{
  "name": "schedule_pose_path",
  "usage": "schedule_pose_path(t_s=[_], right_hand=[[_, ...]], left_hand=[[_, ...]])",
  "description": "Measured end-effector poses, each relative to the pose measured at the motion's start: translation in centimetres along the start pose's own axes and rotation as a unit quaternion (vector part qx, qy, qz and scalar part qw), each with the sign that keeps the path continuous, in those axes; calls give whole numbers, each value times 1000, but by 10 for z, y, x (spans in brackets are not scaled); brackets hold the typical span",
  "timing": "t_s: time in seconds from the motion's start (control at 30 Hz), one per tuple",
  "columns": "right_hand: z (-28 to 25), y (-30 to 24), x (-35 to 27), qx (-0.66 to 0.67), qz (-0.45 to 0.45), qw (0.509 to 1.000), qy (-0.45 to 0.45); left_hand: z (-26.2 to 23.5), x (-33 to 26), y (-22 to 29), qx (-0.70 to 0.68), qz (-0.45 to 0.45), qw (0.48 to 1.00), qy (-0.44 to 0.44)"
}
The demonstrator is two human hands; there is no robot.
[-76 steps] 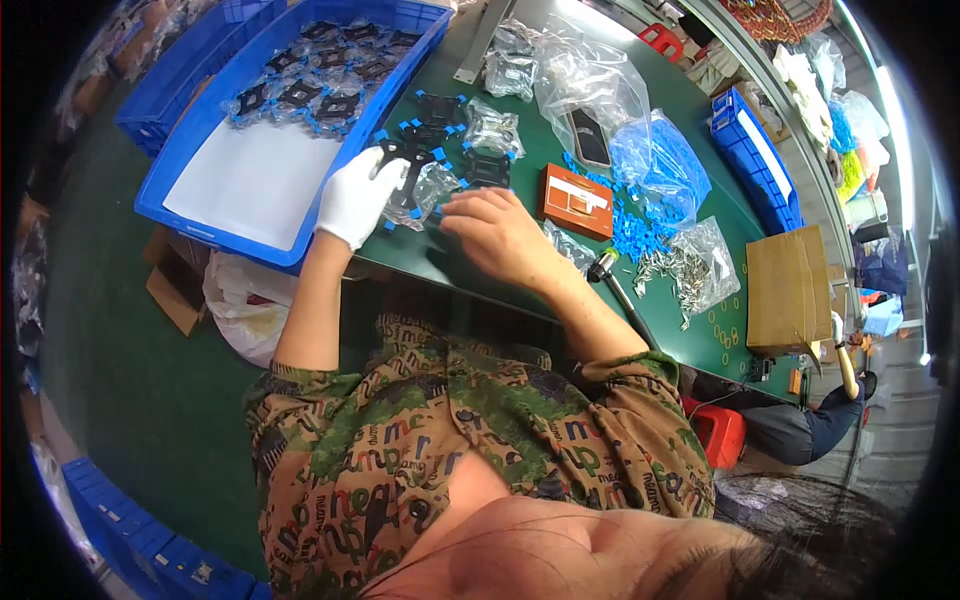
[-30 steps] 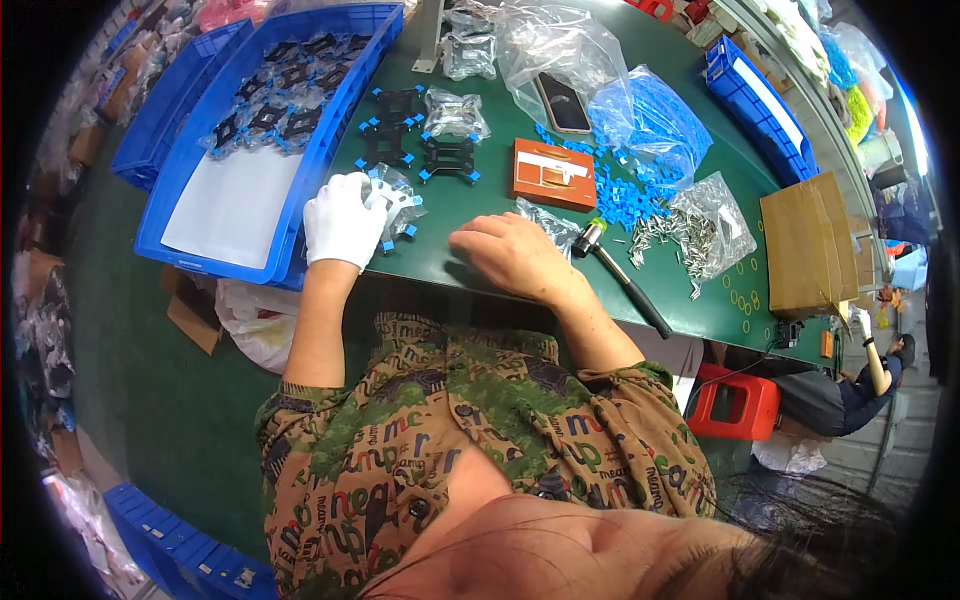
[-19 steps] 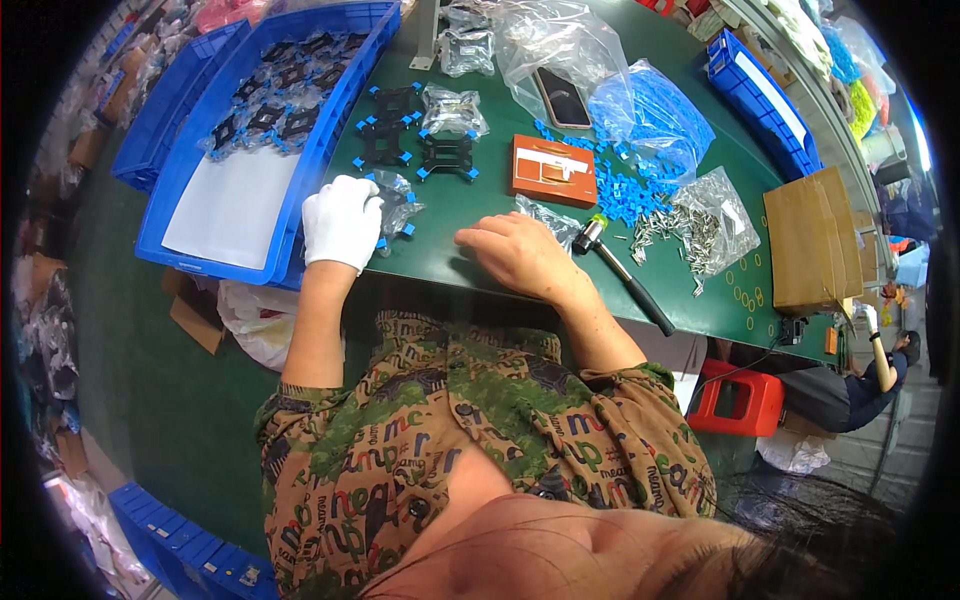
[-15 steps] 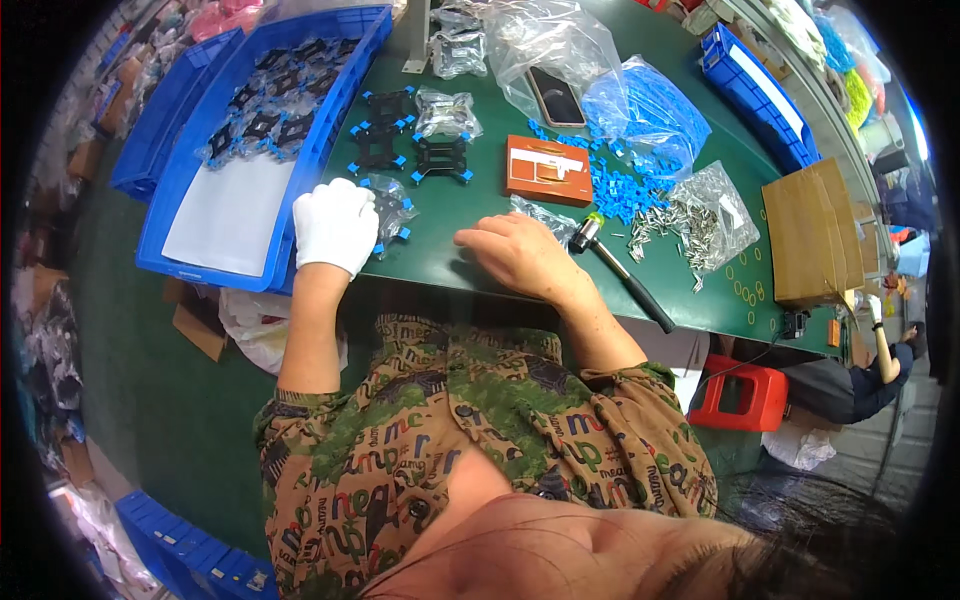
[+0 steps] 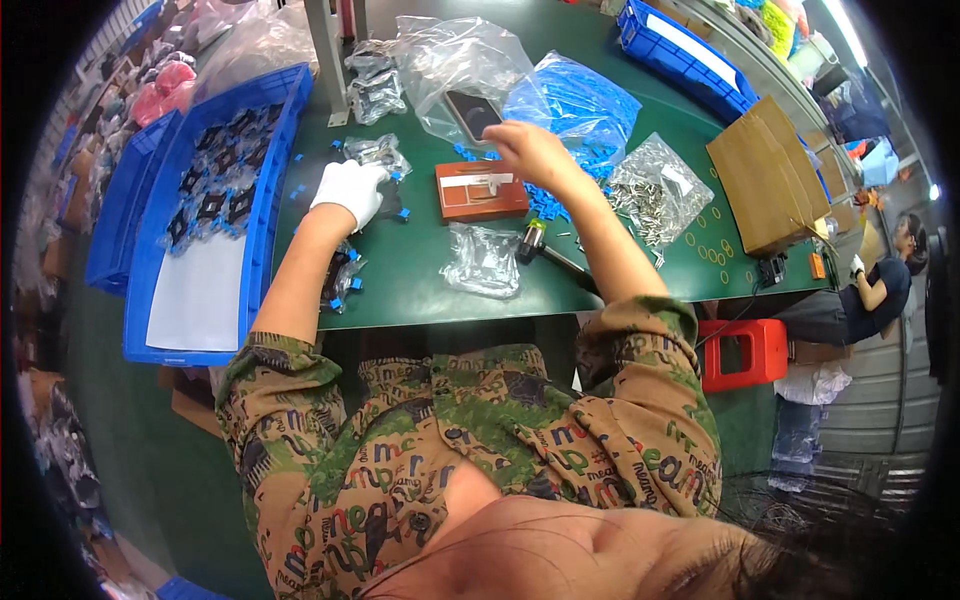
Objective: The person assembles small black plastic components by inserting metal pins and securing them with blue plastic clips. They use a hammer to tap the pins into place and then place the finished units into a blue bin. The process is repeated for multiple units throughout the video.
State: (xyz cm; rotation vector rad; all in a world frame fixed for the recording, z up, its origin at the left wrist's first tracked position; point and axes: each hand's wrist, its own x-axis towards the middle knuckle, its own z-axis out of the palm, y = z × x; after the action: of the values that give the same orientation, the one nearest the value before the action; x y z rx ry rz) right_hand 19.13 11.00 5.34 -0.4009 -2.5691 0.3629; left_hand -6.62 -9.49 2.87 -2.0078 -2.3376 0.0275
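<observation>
My left hand (image 5: 349, 192), in a white glove, lies over a black frame with blue clips. Its fingers are bent together, and their tips are partly hidden. Right beside them is a frame in a clear bag (image 5: 378, 153). Below my left wrist, another bagged black frame (image 5: 342, 277) with blue clips rests near the table's front edge. Bare and raised, my right hand (image 5: 535, 155) hovers by a phone (image 5: 473, 115) and the loose blue clips (image 5: 543, 203), with fingers loosely apart and nothing visible in them. A crumpled clear bag (image 5: 482, 262) sits between my arms.
A blue crate (image 5: 262, 240) with bagged frames and white paper stands left. An orange-red box (image 5: 482, 192), a hammer (image 5: 560, 258), metal pins (image 5: 645, 205), a bag of blue clips (image 5: 575, 100) and a cardboard box (image 5: 770, 180) are on the green table. Another person (image 5: 870, 300) sits far right.
My left hand has moved forward off the bagged frame onto the black frame beyond. My right hand has risen from the front edge toward the blue clips, uncovering the clear bag. The view has shifted.
</observation>
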Motion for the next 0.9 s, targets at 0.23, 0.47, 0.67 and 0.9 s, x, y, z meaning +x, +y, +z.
schedule_pose_path(t_s=[0.23,0.47,0.67,0.9], right_hand=[[50,77,70,-81,108,987,-88],[110,162,109,-245,127,953,125],[91,161,119,-213,154,964,26],[56,99,89,104,205,973,30]], left_hand=[[-63,-47,11,-180,-41,967,176],[-96,-142,31,-502,-223,804,228],[-75,-187,34,-530,-295,757,243],[-48,-225,19,-552,-313,706,315]])
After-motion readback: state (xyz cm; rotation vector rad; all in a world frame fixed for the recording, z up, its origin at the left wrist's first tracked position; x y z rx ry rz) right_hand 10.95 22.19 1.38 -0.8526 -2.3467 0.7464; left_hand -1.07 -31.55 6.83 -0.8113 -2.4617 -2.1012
